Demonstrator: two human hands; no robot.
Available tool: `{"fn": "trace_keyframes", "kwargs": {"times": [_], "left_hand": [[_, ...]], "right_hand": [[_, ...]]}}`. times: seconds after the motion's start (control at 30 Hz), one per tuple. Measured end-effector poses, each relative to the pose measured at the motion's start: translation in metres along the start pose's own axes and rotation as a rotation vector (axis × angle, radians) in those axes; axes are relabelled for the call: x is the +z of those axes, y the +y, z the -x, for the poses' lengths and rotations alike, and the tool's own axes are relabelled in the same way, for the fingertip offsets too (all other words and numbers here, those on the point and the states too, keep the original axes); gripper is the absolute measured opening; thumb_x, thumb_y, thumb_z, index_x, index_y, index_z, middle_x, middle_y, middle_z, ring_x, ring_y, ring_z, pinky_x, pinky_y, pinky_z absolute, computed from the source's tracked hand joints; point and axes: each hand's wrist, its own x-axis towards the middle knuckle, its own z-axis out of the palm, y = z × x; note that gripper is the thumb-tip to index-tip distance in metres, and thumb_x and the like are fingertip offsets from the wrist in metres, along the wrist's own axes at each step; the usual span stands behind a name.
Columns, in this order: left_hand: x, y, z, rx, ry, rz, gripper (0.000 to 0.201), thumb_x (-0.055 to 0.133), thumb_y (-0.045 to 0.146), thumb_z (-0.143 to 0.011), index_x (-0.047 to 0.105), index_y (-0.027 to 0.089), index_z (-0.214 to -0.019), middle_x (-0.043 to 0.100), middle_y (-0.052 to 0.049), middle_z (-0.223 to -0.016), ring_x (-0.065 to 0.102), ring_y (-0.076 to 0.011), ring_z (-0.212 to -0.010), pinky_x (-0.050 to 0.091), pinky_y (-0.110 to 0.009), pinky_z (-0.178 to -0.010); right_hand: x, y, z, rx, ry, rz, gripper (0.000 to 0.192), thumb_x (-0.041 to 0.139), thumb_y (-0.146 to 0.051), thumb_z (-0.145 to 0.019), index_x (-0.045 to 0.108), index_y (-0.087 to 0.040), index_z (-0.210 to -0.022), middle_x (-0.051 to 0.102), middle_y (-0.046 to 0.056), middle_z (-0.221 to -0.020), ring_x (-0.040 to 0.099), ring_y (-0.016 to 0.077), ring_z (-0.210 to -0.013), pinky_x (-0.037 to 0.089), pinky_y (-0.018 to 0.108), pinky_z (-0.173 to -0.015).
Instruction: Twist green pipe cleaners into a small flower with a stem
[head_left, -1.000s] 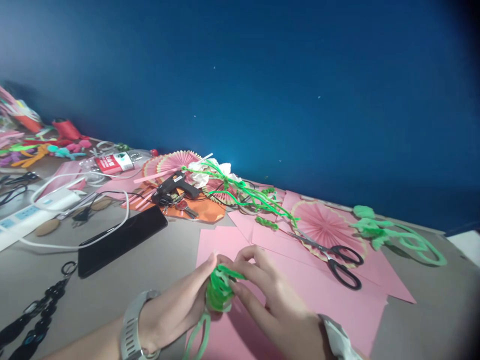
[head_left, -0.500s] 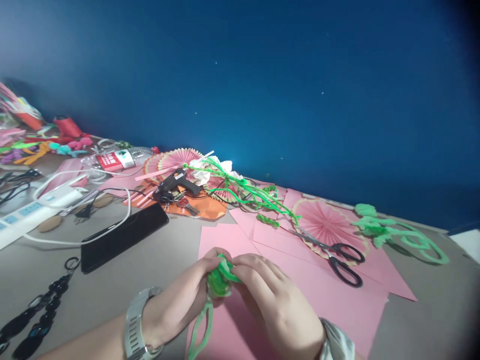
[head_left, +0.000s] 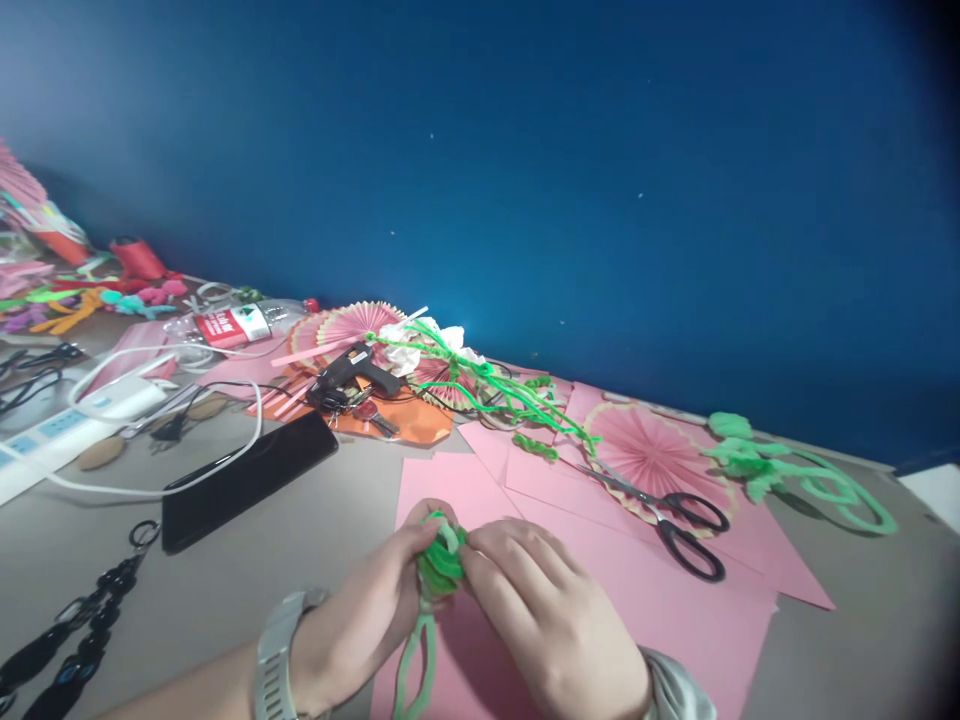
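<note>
Between my hands is a coiled green pipe-cleaner piece [head_left: 441, 562], with a long loop of paler green pipe cleaner hanging below it. My left hand [head_left: 375, 605] grips the piece from the left, thumb on top. My right hand [head_left: 551, 610] is closed against its right side, fingertips pressed to the green coil; the tips are partly hidden. Both hands are above a sheet of pink paper [head_left: 675, 620]. Black-handled scissors [head_left: 667, 515] lie beyond my right hand, partly over a pink pleated paper fan [head_left: 651, 450].
A black phone [head_left: 251, 485] and a beaded strap [head_left: 94, 610] lie to the left. Farther back are a glue gun [head_left: 352, 375], a plastic bottle [head_left: 232, 325], a white power strip [head_left: 82, 425] with its cable, and green pipe cleaners [head_left: 517, 385]. A blue wall [head_left: 480, 180] stands behind.
My right fingers have shifted slightly at the coil's right edge, and the strand that stuck out toward them now lies closer to the coil. My left hand keeps its hold.
</note>
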Motion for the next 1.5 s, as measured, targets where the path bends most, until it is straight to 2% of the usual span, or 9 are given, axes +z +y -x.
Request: {"fn": "trace_keyframes", "kwargs": {"times": [0.17, 0.33, 0.47, 0.63, 0.77, 0.9, 1.07, 1.37, 1.5], "left_hand": [[0.004, 0.005, 0.001, 0.069, -0.001, 0.066, 0.019, 0.043, 0.029, -0.086, 0.048, 0.019, -0.07, 0.043, 0.001, -0.069, 0.042, -0.0124, -0.063, 0.039, -0.025, -0.063], [0.0, 0.009, 0.013, 0.075, -0.062, -0.067, 0.021, 0.034, 0.025, -0.089, 0.05, 0.018, -0.079, 0.043, 0.0, -0.073, 0.041, -0.012, -0.066, 0.038, -0.024, -0.064], [-0.003, 0.006, 0.02, 0.028, -0.066, -0.292, 0.023, 0.031, 0.034, -0.092, 0.047, 0.02, -0.085, 0.041, 0.002, -0.069, 0.035, -0.0102, -0.057, 0.032, -0.023, -0.055], [0.004, 0.004, 0.024, 0.043, -0.013, -0.556, 0.025, 0.025, 0.041, -0.095, 0.041, 0.023, -0.095, 0.033, 0.004, -0.067, 0.031, -0.0109, -0.058, 0.031, -0.024, -0.057], [0.009, 0.003, 0.025, 0.084, -0.025, -0.74, 0.026, 0.025, 0.046, -0.094, 0.035, 0.024, -0.105, 0.039, 0.003, -0.076, 0.038, -0.0123, -0.068, 0.035, -0.026, -0.067], [0.01, 0.002, 0.025, 0.095, 0.003, -0.697, 0.028, 0.022, 0.047, -0.094, 0.034, 0.025, -0.105, 0.041, 0.001, -0.079, 0.042, -0.0131, -0.073, 0.036, -0.027, -0.072], [0.007, 0.002, 0.024, 0.064, 0.13, -0.61, 0.03, 0.022, 0.049, -0.093, 0.036, 0.025, -0.107, 0.047, -0.003, -0.098, 0.047, -0.0167, -0.093, 0.037, -0.029, -0.081], [0.005, 0.007, 0.023, 0.079, 0.001, -0.635, 0.028, 0.023, 0.045, -0.095, 0.042, 0.024, -0.099, 0.045, -0.001, -0.097, 0.046, -0.0141, -0.091, 0.036, -0.028, -0.082], [0.006, 0.009, 0.02, 0.04, 0.016, -0.614, 0.029, 0.024, 0.046, -0.094, 0.041, 0.024, -0.105, 0.046, -0.001, -0.092, 0.046, -0.0141, -0.084, 0.039, -0.027, -0.073]], "right_hand": [[-0.003, 0.001, -0.003, 0.179, -0.014, -0.415, 0.015, 0.044, -0.01, -0.089, 0.058, -0.017, -0.092, 0.065, 0.006, -0.086, 0.059, 0.0168, -0.079, 0.051, 0.028, -0.069], [-0.006, -0.001, -0.013, 0.688, -0.202, -0.992, 0.012, 0.058, -0.019, -0.083, 0.054, -0.018, -0.072, 0.058, -0.002, -0.068, 0.058, 0.0127, -0.065, 0.047, 0.023, -0.06], [-0.008, 0.003, -0.017, 0.878, -0.315, -1.114, 0.013, 0.064, -0.023, -0.079, 0.055, -0.017, -0.071, 0.057, -0.003, -0.065, 0.056, 0.0124, -0.063, 0.045, 0.023, -0.058], [-0.007, 0.003, -0.015, 0.872, -0.193, -0.905, 0.008, 0.061, -0.016, -0.078, 0.058, -0.018, -0.071, 0.058, -0.003, -0.064, 0.056, 0.0118, -0.059, 0.044, 0.022, -0.053], [-0.004, 0.0, -0.009, 0.682, -0.037, -0.744, 0.011, 0.055, -0.009, -0.08, 0.059, -0.019, -0.079, 0.064, -0.001, -0.074, 0.061, 0.0127, -0.068, 0.048, 0.024, -0.064], [-0.002, -0.003, -0.006, 0.524, 0.015, -0.713, 0.015, 0.048, -0.008, -0.085, 0.058, -0.019, -0.089, 0.062, 0.002, -0.083, 0.06, 0.0133, -0.077, 0.049, 0.026, -0.071], [-0.001, -0.006, -0.006, 0.457, 0.025, -0.724, 0.023, 0.049, -0.007, -0.082, 0.056, -0.018, -0.101, 0.055, 0.007, -0.099, 0.054, 0.0172, -0.094, 0.046, 0.031, -0.082], [0.005, -0.004, -0.011, 0.669, -0.052, -1.058, 0.006, 0.054, -0.021, -0.086, 0.06, -0.02, -0.083, 0.048, 0.004, -0.096, 0.051, 0.017, -0.096, 0.043, 0.029, -0.085], [0.007, 0.003, -0.012, 0.785, -0.059, -1.082, 0.006, 0.059, -0.019, -0.082, 0.059, -0.021, -0.087, 0.053, 0.002, -0.095, 0.053, 0.0182, -0.097, 0.041, 0.035, -0.091]]}}
